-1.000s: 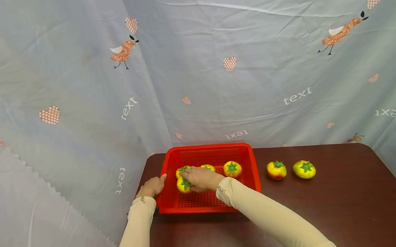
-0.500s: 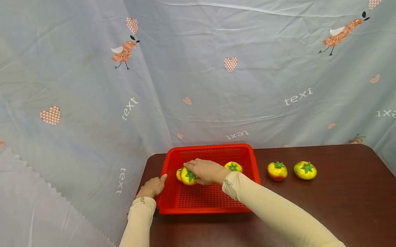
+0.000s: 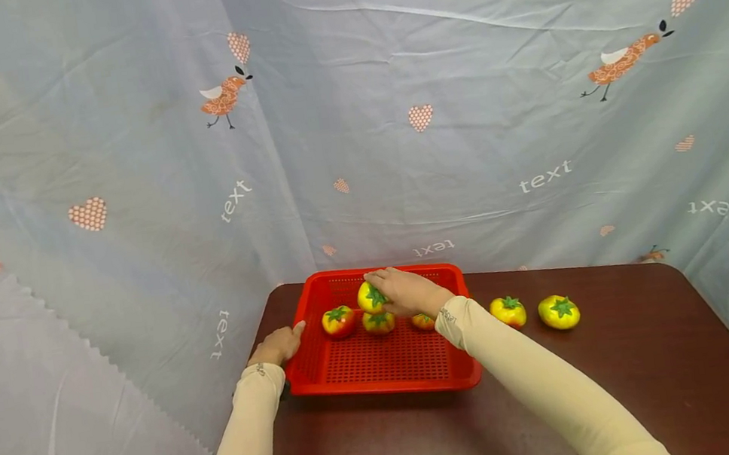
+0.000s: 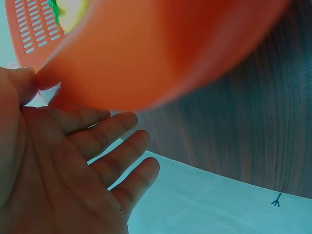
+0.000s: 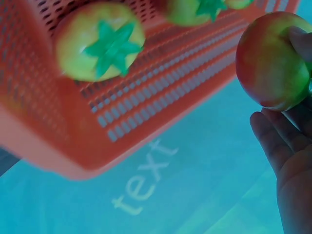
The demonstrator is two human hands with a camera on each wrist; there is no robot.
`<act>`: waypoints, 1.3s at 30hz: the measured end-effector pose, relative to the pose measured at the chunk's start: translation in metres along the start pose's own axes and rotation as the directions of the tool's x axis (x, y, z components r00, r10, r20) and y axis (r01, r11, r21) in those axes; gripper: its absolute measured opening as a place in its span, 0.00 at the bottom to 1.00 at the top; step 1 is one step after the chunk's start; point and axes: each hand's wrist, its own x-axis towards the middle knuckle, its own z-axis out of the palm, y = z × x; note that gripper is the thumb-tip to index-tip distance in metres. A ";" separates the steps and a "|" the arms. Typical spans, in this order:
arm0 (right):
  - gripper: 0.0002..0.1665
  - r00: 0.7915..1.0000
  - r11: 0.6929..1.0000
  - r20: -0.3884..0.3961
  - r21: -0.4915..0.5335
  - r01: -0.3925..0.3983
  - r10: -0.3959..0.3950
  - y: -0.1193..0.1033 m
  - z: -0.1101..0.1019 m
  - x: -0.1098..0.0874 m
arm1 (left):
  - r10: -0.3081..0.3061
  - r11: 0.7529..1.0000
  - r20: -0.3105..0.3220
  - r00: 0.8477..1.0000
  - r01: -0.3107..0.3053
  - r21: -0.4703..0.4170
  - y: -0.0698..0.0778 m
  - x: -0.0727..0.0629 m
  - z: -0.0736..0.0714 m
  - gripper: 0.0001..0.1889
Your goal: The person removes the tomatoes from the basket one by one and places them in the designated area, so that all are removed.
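Note:
A tomato, yellow and red with a green star-shaped calyx [image 3: 374,296], is held in my right hand [image 3: 408,290] over the red plastic basket [image 3: 384,387]. In the right wrist view, thumb and fingers grip this tomato [image 5: 268,58] above the basket's far side. Below it, several more tomatoes lie inside: one at the left [image 3: 338,322], one in the middle [image 3: 378,323], and one at the right [image 3: 422,322] partly covered by my right wrist. My left hand [image 3: 280,346] holds the basket's left rim, its thumb against the edge in the left wrist view.
Two tomatoes lie on the dark brown table [image 3: 660,358] right of the basket: a red-yellow one [image 3: 507,311], partly behind my right sleeve, and a yellower one [image 3: 558,312]. A grey printed curtain [image 3: 350,108] hangs behind the table and along its left side.
My right hand has lifted the tomato from the basket's left part and carried it back and to the right. Another tomato in the left part now shows fully. My left hand stays on the rim.

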 end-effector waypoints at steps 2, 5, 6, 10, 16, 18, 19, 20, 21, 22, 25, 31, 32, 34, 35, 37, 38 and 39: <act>0.42 1.000 1.000 -0.012 0.002 -0.007 0.007 0.008 -0.001 -0.004 | -0.002 1.000 0.004 1.000 0.002 0.001 0.000 0.000 0.000 0.32; 0.41 0.999 1.000 -0.038 0.003 -0.012 0.012 0.019 -0.001 -0.011 | -0.001 1.000 0.002 1.000 0.001 0.004 0.000 -0.001 0.000 0.32; 0.41 0.999 1.000 -0.043 0.004 -0.012 0.012 0.022 -0.002 -0.013 | -0.001 1.000 0.001 1.000 0.001 0.005 0.000 -0.001 -0.001 0.32; 0.41 0.998 1.000 -0.065 0.023 0.001 0.000 0.033 -0.003 -0.020 | 0.000 1.000 0.000 1.000 0.000 0.005 0.001 -0.002 -0.001 0.32; 0.40 0.996 0.998 -0.073 0.045 -0.039 0.042 0.050 -0.004 -0.032 | -0.029 0.999 0.012 1.000 0.030 -0.028 0.002 -0.004 0.001 0.32; 0.40 0.995 0.996 -0.073 0.053 -0.065 0.069 0.056 -0.005 -0.037 | -0.033 0.999 0.013 0.999 0.033 -0.033 0.002 -0.004 0.002 0.31; 0.40 0.994 0.995 -0.074 0.057 -0.076 0.081 0.060 -0.005 -0.040 | -0.030 0.999 0.011 0.999 0.031 -0.031 0.002 -0.004 0.002 0.32; 0.40 0.993 0.995 -0.079 0.059 -0.086 0.090 0.063 -0.005 -0.043 | -0.030 0.999 0.010 0.999 0.030 -0.034 0.002 -0.005 0.002 0.31; 0.40 0.991 0.994 -0.093 0.061 -0.088 0.093 0.067 -0.005 -0.046 | -0.027 0.999 0.010 1.000 0.027 -0.033 0.002 -0.004 0.002 0.31; 0.40 0.990 0.994 -0.108 0.068 -0.086 0.093 0.070 -0.006 -0.049 | -0.024 0.999 0.008 1.000 0.025 -0.033 0.001 -0.004 0.002 0.32; 0.40 0.984 0.993 -0.156 0.091 -0.077 0.091 0.081 -0.005 -0.057 | -0.021 0.999 0.004 1.000 0.021 -0.036 0.001 -0.003 0.002 0.31; 0.39 0.969 0.984 -0.205 0.141 -0.113 0.141 0.102 -0.003 -0.074 | -0.019 0.999 0.005 1.000 0.019 -0.030 0.002 -0.003 0.002 0.32; 0.39 0.966 0.982 -0.206 0.142 -0.125 0.153 0.105 -0.002 -0.077 | -0.018 0.999 0.005 1.000 0.018 -0.028 0.002 -0.003 0.002 0.32; 0.40 0.963 0.976 -0.198 0.157 -0.151 0.181 0.110 -0.001 -0.083 | -0.018 1.000 0.006 1.000 0.018 -0.024 0.002 -0.003 0.001 0.32; 0.40 0.962 0.973 -0.193 0.167 -0.162 0.193 0.112 -0.001 -0.086 | -0.016 1.000 0.005 1.000 0.016 -0.020 0.002 -0.002 0.001 0.32; 0.40 0.960 0.968 -0.188 0.179 -0.175 0.209 0.118 0.002 -0.093 | -0.009 1.000 0.007 1.000 0.009 -0.014 0.003 -0.002 0.000 0.32; 0.40 0.959 0.966 -0.187 0.188 -0.179 0.215 0.121 0.003 -0.096 | -0.009 1.000 0.009 1.000 0.009 -0.011 0.003 -0.002 0.000 0.32; 0.40 0.957 0.962 -0.185 0.200 -0.186 0.223 0.124 0.005 -0.100 | -0.005 1.000 0.009 1.000 0.005 -0.008 0.003 -0.002 0.000 0.33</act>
